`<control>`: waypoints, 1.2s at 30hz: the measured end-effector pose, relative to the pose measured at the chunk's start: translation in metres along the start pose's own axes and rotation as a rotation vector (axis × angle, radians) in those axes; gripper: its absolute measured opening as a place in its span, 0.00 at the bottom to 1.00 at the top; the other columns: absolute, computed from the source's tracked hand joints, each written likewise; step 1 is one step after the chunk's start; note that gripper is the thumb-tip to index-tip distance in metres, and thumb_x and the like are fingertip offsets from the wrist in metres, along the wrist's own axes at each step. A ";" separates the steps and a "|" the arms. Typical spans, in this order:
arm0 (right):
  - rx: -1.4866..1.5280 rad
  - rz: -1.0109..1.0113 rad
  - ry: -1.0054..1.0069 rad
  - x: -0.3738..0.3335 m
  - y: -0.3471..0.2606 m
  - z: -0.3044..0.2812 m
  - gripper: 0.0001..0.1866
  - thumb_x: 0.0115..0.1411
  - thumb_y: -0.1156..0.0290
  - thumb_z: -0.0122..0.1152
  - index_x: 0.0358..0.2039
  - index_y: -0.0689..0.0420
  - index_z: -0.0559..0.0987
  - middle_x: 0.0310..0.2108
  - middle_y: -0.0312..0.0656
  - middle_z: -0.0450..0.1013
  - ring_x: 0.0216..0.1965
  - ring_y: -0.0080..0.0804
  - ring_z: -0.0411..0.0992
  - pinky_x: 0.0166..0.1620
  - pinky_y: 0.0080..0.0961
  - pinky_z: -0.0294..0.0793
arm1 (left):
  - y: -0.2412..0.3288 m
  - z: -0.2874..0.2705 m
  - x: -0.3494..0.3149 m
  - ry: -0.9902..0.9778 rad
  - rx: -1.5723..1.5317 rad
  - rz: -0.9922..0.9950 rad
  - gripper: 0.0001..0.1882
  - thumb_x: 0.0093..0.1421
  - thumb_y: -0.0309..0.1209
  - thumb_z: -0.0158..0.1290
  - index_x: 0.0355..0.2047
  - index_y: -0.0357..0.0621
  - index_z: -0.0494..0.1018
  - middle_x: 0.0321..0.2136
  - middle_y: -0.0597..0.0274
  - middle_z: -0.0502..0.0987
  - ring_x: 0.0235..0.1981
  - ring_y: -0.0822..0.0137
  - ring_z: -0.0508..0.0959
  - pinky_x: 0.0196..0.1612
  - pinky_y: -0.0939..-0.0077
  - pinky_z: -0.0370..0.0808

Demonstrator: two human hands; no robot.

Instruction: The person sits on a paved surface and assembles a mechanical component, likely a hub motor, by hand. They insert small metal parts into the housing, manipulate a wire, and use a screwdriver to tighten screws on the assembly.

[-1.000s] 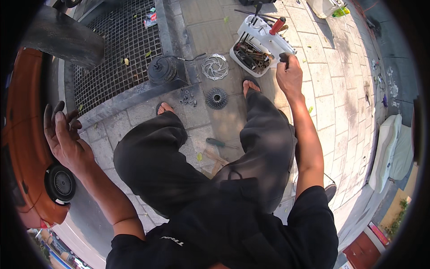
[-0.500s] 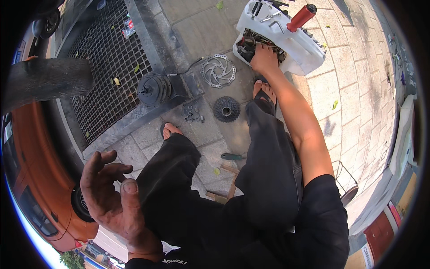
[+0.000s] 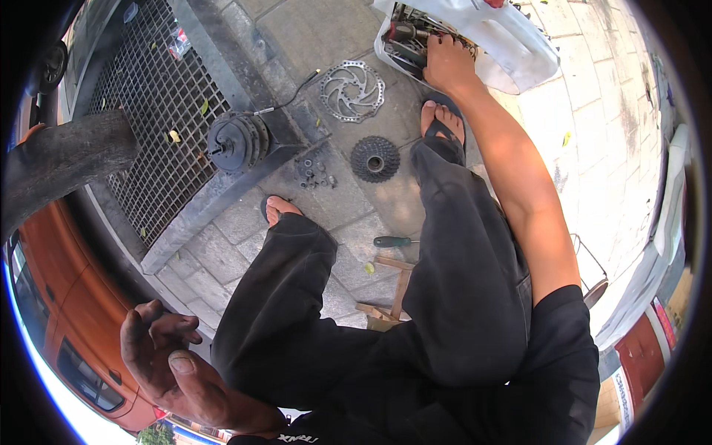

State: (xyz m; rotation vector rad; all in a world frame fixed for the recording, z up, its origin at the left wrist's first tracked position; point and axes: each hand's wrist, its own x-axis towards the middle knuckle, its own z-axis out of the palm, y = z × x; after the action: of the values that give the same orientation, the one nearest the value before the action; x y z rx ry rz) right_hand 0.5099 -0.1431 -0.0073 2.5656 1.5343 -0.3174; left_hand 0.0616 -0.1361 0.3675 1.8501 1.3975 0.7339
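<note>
Tool-digging step, I'd say: right hand [image 3: 449,67] in the bin [image 3: 512,41], grip hidden, can't tell if holding. Left hand [image 3: 172,382] half-curled, empty. Next needs careful feeling among tools [image 3: 404,31].

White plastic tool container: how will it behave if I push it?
Probably slow to slide: the container holds a pile of metal tools. Its thin-looking plastic wall may flex. The tools lie loose, so they'd likely shift.

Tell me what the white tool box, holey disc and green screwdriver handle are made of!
White tool box: probably plastic; smooth, with rounded, moulded-looking edges.
Holey disc: likely metal; silvery grey, neat cut-outs.
Green screwdriver handle: maybe plastic or rubber; evenly coloured, finish too small to tell.
</note>
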 end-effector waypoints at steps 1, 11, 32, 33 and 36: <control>0.044 0.045 -0.073 -0.001 -0.001 -0.001 0.20 0.61 0.67 0.61 0.51 0.63 0.75 0.49 0.56 0.79 0.53 0.54 0.80 0.54 0.46 0.81 | -0.002 0.000 0.000 0.000 0.004 0.003 0.33 0.70 0.37 0.55 0.68 0.28 0.62 0.58 0.43 0.74 0.42 0.64 0.79 0.41 0.74 0.72; 0.242 0.252 0.065 -0.019 0.004 -0.016 0.25 0.63 0.62 0.67 0.52 0.69 0.74 0.47 0.62 0.78 0.52 0.64 0.77 0.54 0.52 0.78 | -0.007 0.009 0.005 0.011 0.001 -0.034 0.35 0.67 0.42 0.57 0.67 0.30 0.65 0.55 0.44 0.75 0.37 0.65 0.79 0.37 0.75 0.73; 0.128 0.179 0.198 -0.010 0.012 -0.023 0.24 0.62 0.58 0.65 0.51 0.64 0.80 0.47 0.57 0.81 0.49 0.59 0.79 0.54 0.52 0.77 | 0.007 0.034 0.021 0.006 0.020 -0.101 0.36 0.65 0.44 0.60 0.64 0.31 0.66 0.53 0.44 0.74 0.36 0.64 0.81 0.35 0.76 0.75; 0.165 0.190 0.110 -0.014 0.009 -0.030 0.26 0.61 0.58 0.66 0.53 0.63 0.79 0.47 0.57 0.80 0.49 0.59 0.79 0.55 0.52 0.77 | 0.006 0.034 0.021 -0.002 0.000 -0.113 0.36 0.64 0.44 0.60 0.64 0.31 0.66 0.52 0.44 0.75 0.36 0.64 0.81 0.35 0.76 0.75; 0.214 0.153 -0.048 -0.024 0.000 -0.030 0.30 0.58 0.56 0.69 0.56 0.62 0.77 0.50 0.56 0.79 0.53 0.58 0.77 0.57 0.49 0.76 | 0.007 0.032 0.022 0.005 -0.046 -0.131 0.36 0.64 0.43 0.62 0.64 0.32 0.67 0.52 0.44 0.75 0.36 0.64 0.82 0.36 0.77 0.76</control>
State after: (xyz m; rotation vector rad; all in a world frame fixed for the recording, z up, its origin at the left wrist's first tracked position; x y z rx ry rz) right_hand 0.5020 -0.1566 0.0278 2.7942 1.3444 -0.5471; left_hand 0.0965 -0.1224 0.3542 1.7050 1.4773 0.6995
